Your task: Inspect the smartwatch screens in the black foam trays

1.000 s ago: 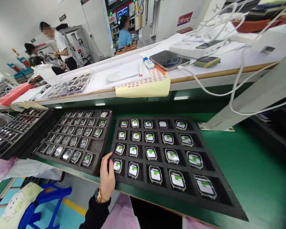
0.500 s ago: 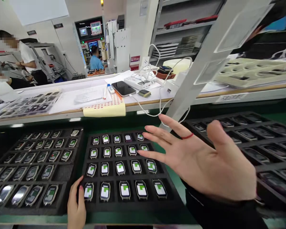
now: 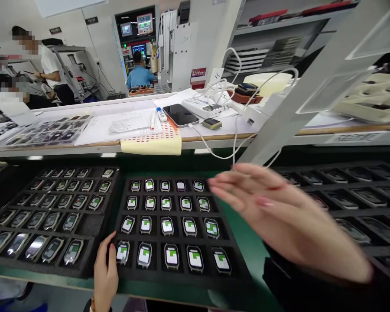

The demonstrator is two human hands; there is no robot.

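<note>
In the middle, a black foam tray (image 3: 169,280) holds rows of smartwatches without straps, most with lit screens in white and green. My left hand (image 3: 106,271) is at its left edge, fingers along the side and thumb near a front-row watch (image 3: 122,252). It appears to grip the edge, though part of the fingers is hidden. My right hand (image 3: 289,214) hovers over the tray's right side, blurred by motion. Its fingers stretch out to the left, with the thumb across the palm and nothing visible in it.
Another foam tray (image 3: 92,223) of watches lies to the left, and one with dark-screened watches (image 3: 354,229) to the right. A raised shelf behind carries a phone (image 3: 181,115), papers (image 3: 126,122) and white cables (image 3: 211,151). A slanted post (image 3: 273,117) stands at right. People work in the background.
My right hand has turned, its fingers have drawn closer together and its thumb has folded inward. The view has shifted slightly. My left hand stays at the tray's edge.
</note>
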